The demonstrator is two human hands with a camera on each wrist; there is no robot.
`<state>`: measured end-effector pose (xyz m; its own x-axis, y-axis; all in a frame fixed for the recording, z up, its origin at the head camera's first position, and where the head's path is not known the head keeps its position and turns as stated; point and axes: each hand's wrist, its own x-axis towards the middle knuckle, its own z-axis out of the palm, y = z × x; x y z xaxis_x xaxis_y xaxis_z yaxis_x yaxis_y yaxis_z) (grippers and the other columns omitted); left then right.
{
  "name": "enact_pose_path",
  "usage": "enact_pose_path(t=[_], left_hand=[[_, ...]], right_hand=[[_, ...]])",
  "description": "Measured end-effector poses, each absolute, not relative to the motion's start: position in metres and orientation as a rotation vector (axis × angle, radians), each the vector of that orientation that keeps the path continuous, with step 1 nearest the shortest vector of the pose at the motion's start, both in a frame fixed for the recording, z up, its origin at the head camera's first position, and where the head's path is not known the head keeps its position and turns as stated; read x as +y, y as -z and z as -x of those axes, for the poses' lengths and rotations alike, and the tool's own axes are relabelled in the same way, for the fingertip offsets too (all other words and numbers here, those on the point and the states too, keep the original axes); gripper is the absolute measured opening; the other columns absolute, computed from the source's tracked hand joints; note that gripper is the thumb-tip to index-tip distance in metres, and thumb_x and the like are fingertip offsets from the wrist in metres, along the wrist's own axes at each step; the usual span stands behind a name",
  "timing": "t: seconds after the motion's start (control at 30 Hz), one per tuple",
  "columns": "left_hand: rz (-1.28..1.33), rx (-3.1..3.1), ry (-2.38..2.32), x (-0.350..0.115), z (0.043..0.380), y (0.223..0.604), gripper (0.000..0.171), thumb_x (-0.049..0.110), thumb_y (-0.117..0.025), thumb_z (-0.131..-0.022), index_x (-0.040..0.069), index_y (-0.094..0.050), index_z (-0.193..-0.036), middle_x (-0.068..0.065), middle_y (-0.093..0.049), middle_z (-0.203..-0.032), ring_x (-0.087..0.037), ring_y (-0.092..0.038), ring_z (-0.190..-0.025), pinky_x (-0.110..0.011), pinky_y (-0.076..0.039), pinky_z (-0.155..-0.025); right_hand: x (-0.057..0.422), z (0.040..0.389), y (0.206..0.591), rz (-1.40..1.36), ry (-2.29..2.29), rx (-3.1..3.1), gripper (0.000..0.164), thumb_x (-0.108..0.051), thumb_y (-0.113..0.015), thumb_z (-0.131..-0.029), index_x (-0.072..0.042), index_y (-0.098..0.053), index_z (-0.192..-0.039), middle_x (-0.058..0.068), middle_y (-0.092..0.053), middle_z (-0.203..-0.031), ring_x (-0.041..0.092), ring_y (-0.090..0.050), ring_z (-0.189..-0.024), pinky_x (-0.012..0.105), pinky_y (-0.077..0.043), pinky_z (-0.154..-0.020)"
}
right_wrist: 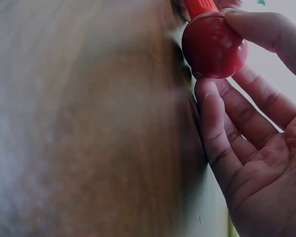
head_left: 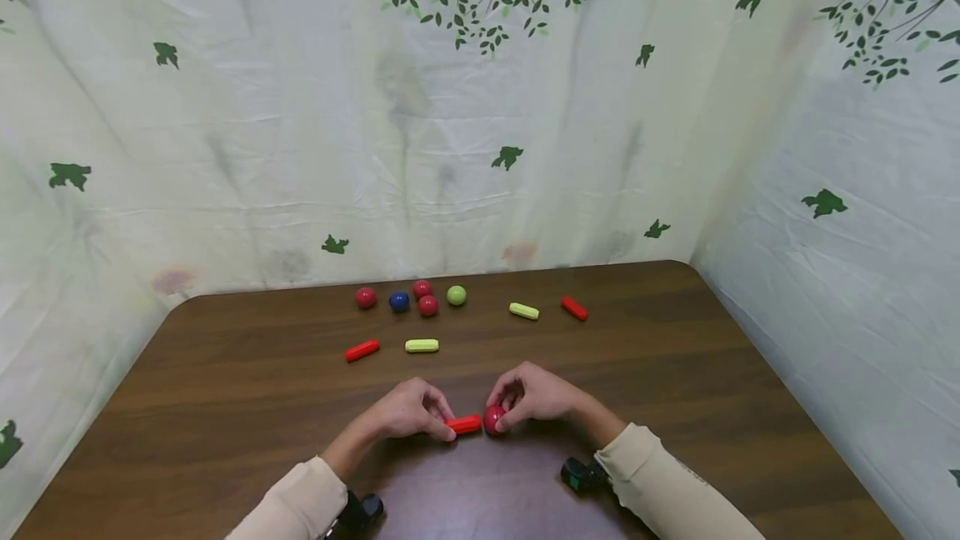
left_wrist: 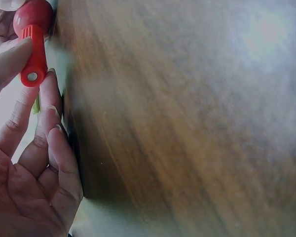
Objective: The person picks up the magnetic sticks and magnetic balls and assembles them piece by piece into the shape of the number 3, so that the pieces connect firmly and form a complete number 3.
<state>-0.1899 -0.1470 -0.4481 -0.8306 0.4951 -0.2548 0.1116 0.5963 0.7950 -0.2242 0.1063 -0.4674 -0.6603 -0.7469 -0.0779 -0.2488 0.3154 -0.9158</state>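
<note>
My left hand (head_left: 416, 411) pinches a short red plastic rod (head_left: 465, 424) between thumb and fingers, low over the table. In the left wrist view, a round silvery piece (left_wrist: 32, 76) is set in the rod's near end. A glossy dark red ball (head_left: 492, 418) is pinched by my right hand (head_left: 536, 394). The rod's far end points at the ball; in the head view they are very close, and whether they touch I cannot tell. In the right wrist view, the thumb (right_wrist: 259, 27) lies on top of the ball, with fingers below it.
Farther back on the wooden table (head_left: 262, 373) lie several loose balls, including a blue ball (head_left: 399, 301) and a green ball (head_left: 456, 295). Two yellow-green rods (head_left: 422, 346) and two more red rods (head_left: 362, 351) lie about. A leaf-printed cloth (head_left: 300, 148) hangs behind the table.
</note>
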Motion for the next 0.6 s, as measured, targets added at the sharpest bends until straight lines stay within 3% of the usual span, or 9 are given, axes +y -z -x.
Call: enact_pose_path(t=[0.6], left_hand=[[-0.439,2.370,-1.135,-0.1477,0.1890,0.4478,0.014,0.015,-0.083,-0.074,0.009,-0.073,-0.081,0.003,-0.062,-0.067,-0.012,-0.053,-0.066,-0.029,-0.042,-0.063]], right_hand=[[0.1023,0.2229,0.4677,0.872,1.281,2.104,0.025,-0.008,-0.081,-0.075,-0.006,-0.069,-0.097,-0.004,-0.061,-0.076,0.009,-0.054,-0.069,0.021,-0.045,-0.061]])
